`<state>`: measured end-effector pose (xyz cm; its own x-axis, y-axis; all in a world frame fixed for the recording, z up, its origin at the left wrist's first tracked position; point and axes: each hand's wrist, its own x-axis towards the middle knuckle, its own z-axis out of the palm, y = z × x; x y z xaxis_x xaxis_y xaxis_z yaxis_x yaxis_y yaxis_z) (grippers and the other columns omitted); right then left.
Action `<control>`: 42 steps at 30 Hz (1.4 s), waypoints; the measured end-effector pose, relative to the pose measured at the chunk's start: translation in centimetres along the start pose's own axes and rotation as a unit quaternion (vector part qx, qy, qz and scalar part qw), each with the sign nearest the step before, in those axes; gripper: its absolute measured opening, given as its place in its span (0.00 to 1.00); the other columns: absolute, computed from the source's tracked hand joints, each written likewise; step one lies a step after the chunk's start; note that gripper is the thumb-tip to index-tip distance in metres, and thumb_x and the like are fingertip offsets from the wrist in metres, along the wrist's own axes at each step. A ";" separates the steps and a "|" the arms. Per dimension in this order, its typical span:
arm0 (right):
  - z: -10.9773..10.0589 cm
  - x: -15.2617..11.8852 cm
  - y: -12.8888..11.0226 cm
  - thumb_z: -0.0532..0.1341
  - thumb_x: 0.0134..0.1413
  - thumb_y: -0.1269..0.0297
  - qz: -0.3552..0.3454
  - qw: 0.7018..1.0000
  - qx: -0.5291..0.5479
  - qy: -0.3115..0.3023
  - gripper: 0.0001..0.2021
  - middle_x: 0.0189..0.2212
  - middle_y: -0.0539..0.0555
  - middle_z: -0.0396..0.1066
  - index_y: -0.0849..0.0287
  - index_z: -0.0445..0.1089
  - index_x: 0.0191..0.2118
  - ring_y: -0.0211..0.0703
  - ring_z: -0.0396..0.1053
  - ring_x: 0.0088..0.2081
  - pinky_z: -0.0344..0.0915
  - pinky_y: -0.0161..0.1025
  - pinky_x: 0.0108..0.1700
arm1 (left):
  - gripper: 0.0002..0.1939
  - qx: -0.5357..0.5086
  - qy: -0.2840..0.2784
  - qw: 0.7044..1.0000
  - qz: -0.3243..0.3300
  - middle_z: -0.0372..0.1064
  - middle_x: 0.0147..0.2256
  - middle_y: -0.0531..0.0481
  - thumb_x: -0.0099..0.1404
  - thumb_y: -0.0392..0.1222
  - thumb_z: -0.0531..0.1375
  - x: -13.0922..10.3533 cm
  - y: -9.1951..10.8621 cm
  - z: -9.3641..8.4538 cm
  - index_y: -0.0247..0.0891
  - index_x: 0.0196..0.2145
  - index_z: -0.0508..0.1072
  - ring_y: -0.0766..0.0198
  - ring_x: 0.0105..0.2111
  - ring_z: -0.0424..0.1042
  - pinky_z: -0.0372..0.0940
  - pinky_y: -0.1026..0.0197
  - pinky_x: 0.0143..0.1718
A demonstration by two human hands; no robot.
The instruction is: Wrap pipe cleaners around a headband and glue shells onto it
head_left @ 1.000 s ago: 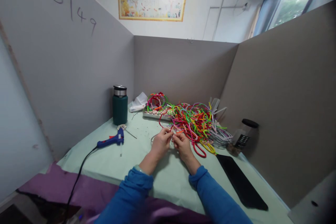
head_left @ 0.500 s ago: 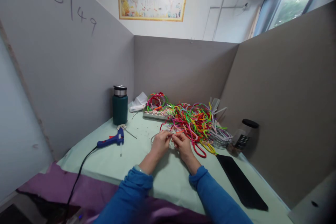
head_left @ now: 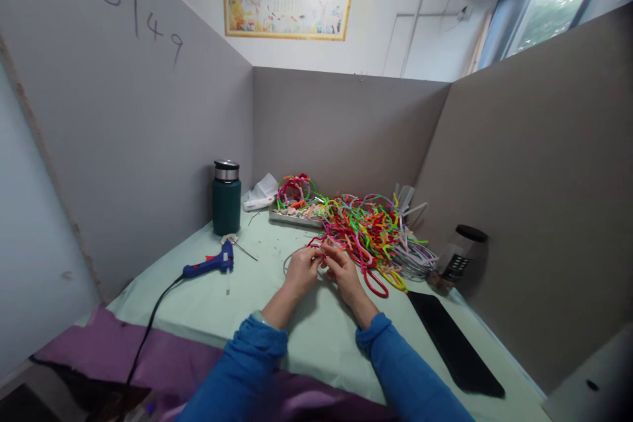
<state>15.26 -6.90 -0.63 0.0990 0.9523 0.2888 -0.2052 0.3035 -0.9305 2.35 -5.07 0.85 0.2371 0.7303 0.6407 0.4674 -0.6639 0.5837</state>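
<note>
Beside tangled strands (head_left: 366, 227), right of the glue gun (head_left: 210, 266), left hand (head_left: 301, 273) and right hand (head_left: 345, 275) fingers pinch something red (head_left: 324, 262).

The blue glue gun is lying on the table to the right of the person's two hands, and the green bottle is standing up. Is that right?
Not quite: the head view shows the blue glue gun lying on the table to the left of the left hand and right hand. The green bottle is standing up.

Pale table (head_left: 192, 300) — tangled pipe cleaners (head_left: 363, 221), probably
</note>
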 end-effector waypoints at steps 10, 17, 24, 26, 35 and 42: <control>0.3 0.4 0.7 0.64 0.43 0.61 -0.076 0.995 -0.068 0.006 0.12 0.23 0.49 0.69 0.57 0.68 0.36 0.38 0.66 0.25 0.62 0.35 0.28 | 0.10 -0.030 0.033 0.998 -0.037 0.74 0.32 0.49 0.57 0.28 0.56 0.2 0.0 -0.2 0.36 0.33 0.76 0.67 0.31 0.71 0.64 0.66 0.35; -0.3 0.7 1.1 0.63 0.46 0.57 -0.104 0.986 -0.126 0.019 0.10 0.25 0.51 0.71 0.59 0.70 0.29 0.41 0.68 0.29 0.64 0.38 0.34 | 0.09 -0.058 0.025 0.997 -0.050 0.74 0.34 0.49 0.58 0.33 0.57 0.3 -0.1 -0.2 0.37 0.35 0.76 0.70 0.27 0.68 0.63 0.67 0.30; -0.2 0.6 1.1 0.63 0.46 0.57 -0.103 0.991 -0.085 0.012 0.10 0.26 0.50 0.71 0.58 0.70 0.30 0.41 0.68 0.30 0.64 0.38 0.35 | 0.07 -0.066 0.036 0.996 -0.046 0.74 0.32 0.49 0.59 0.38 0.59 0.3 -0.4 -0.2 0.38 0.34 0.77 0.67 0.29 0.70 0.63 0.66 0.32; -0.2 0.5 1.0 0.63 0.47 0.57 -0.099 0.992 -0.074 0.010 0.09 0.27 0.50 0.71 0.57 0.71 0.30 0.41 0.68 0.31 0.64 0.38 0.35 | 0.07 -0.064 0.043 0.996 -0.038 0.74 0.32 0.50 0.60 0.38 0.58 0.3 -0.4 -0.1 0.38 0.33 0.76 0.67 0.29 0.70 0.63 0.65 0.32; 0.2 0.0 0.2 0.61 0.50 0.60 -0.141 0.979 -0.150 -0.011 0.07 0.25 0.49 0.68 0.58 0.70 0.29 0.40 0.64 0.29 0.61 0.36 0.33 | 0.06 -0.037 0.058 0.998 -0.010 0.72 0.29 0.50 0.60 0.36 0.58 0.3 0.1 -0.6 0.36 0.30 0.75 0.68 0.29 0.69 0.62 0.66 0.33; -0.2 0.2 0.5 0.60 0.50 0.59 -0.150 0.978 -0.145 0.009 0.08 0.26 0.50 0.68 0.58 0.69 0.30 0.40 0.64 0.30 0.61 0.36 0.34 | 0.06 -0.038 0.042 0.998 -0.003 0.71 0.31 0.50 0.60 0.37 0.59 0.2 -0.1 -0.4 0.37 0.35 0.76 0.69 0.28 0.68 0.62 0.67 0.30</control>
<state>15.35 -6.59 -1.08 0.1306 0.8205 0.5566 0.1210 0.5440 -0.8303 1.98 -4.89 1.10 0.1602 0.7208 0.6744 0.4020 -0.6717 0.6223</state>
